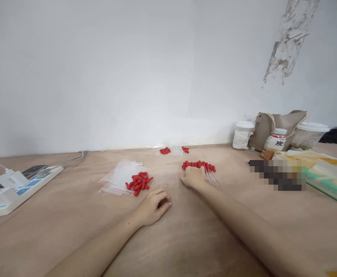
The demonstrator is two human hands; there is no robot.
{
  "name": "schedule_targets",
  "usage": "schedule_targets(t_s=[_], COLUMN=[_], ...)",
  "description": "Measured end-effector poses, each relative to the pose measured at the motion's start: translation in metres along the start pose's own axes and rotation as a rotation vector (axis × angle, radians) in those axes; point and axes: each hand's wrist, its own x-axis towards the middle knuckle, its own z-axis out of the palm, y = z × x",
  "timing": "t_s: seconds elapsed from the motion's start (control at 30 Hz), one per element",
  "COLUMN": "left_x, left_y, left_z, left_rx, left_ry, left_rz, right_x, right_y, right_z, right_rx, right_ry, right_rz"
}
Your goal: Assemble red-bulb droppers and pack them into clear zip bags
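Note:
My right hand [193,176] is closed at the left part of a row of glass droppers with red rubber bulbs [210,168]. Its fingertips face away from me, so what they grip is hidden. Just left of it lies a row of bare clear glass tubes [165,178], side by side. My left hand [153,207] rests on the table in front of these tubes, fingers loosely curved and thumb apart, with nothing in it. Beyond that hand, to its left, is a loose pile of red rubber bulbs [139,182], partly against clear zip bags [122,175].
By the wall lies a clear bag [175,150] with red bulbs and tubes. A power strip [26,190] with chargers is at left. On the right stand a lidded cup [242,136], a bottle [274,144], a beige bag [280,123] and a green-and-white packet [330,179], beside a blurred patch.

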Motion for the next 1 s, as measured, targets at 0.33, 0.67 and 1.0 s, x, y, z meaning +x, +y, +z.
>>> schedule_targets(t_s=[0.33, 0.67, 1.0], left_x=[0.001, 0.030, 0.038], left_y=[-0.006, -0.046, -0.040], left_z=[-0.009, -0.042, -0.033], left_rx=[0.304, 0.553, 0.466], left_ry=[0.260, 0.133, 0.240], left_rz=[-0.145, -0.494, -0.344], right_x=[-0.002, -0.061, -0.060], right_y=[-0.004, 0.038, 0.043], right_z=[-0.009, -0.002, 0.007], right_rx=[-0.015, 0.148, 0.283], right_ry=[-0.050, 0.418, 0.464], right_rz=[-0.003, -0.411, -0.414])
